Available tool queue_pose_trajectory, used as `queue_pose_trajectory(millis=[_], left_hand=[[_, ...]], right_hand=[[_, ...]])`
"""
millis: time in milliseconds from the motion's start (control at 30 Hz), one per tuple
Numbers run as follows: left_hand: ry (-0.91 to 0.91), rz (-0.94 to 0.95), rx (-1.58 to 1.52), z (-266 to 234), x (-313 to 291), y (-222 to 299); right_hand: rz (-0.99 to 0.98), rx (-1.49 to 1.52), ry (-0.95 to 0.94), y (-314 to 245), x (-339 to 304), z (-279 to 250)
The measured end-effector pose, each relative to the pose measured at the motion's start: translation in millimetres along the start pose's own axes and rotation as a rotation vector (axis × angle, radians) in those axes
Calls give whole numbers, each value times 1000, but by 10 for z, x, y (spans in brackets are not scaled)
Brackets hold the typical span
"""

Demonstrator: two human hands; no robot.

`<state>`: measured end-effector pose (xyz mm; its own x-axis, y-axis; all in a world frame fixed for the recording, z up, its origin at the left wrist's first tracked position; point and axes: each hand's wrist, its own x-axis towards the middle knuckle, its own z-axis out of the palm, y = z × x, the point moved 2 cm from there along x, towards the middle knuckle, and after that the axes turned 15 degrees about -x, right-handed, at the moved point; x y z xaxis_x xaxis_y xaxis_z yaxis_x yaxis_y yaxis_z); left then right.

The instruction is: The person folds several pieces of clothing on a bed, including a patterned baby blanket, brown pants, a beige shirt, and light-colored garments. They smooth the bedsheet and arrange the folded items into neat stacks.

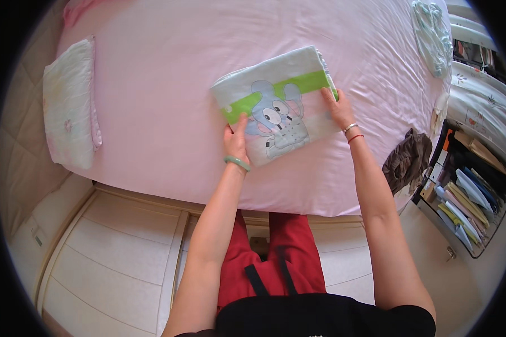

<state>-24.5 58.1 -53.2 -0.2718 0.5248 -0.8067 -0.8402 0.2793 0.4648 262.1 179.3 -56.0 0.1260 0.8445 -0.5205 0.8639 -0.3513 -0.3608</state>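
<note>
A neatly folded blanket [287, 121], white with a green band and a blue cartoon animal, is held just over the pink bedsheet [163, 135]; I cannot tell whether it touches the sheet. My left hand [237, 140] grips its left edge, with the thumb on top and the other fingers hidden beneath. At the right edge my right hand [338, 109] holds it the same way, thumb over the green band. A green bangle circles my left wrist; a silver bracelet and a red cord are on my right wrist.
A pillow [70, 104] lies at the bed's left side. Pale green cloth [433, 39] sits at the far right corner, with a crumpled dark brown garment [409, 160] on the right edge. Beyond stands a black rack of folders [466, 196]. Cabinet doors [112, 236] show at lower left.
</note>
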Motion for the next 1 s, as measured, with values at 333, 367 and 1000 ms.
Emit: queue_pose_trajectory(millis=[333, 367, 1000], left_hand=[[-68, 151, 148, 9, 21, -90], [-85, 151, 155, 38, -31, -77], [86, 460, -216, -1253, -365, 2566]], right_hand=[[-106, -87, 235, -328, -215, -167], [-107, -95, 242, -381, -245, -205], [-759, -76, 92, -4214, -604, 527]])
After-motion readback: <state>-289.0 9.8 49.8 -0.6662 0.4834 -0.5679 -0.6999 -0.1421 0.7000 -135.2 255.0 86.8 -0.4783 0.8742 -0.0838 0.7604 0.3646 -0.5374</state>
